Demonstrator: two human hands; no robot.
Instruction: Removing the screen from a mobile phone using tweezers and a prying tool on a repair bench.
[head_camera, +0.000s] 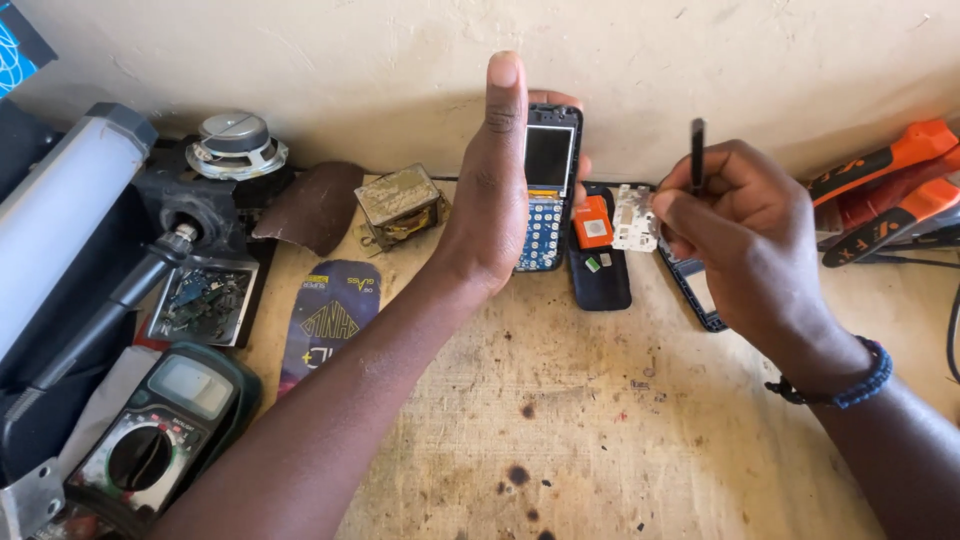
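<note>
On the workbench (600, 420), left hand (495, 200) grips a phone (548, 185) upright; right hand (745, 235) pinches a black tool (697, 150). Back cover (600, 280), circuit board (634, 217), multimeter (150, 440), speaker (235, 145) lie around.

The phone (548, 190) has a glossy glass screen and a matt black plastic frame. The thin tool (697, 152) looks like dark smooth plastic or metal; I cannot tell which. The table (600, 420) is rough, stained wood. The transformer (398, 205) is dull, tarnished metal. The multimeter (160, 425) has a rubbery dark green shell. The wall (350, 60) is rough, matt plaster.
</note>
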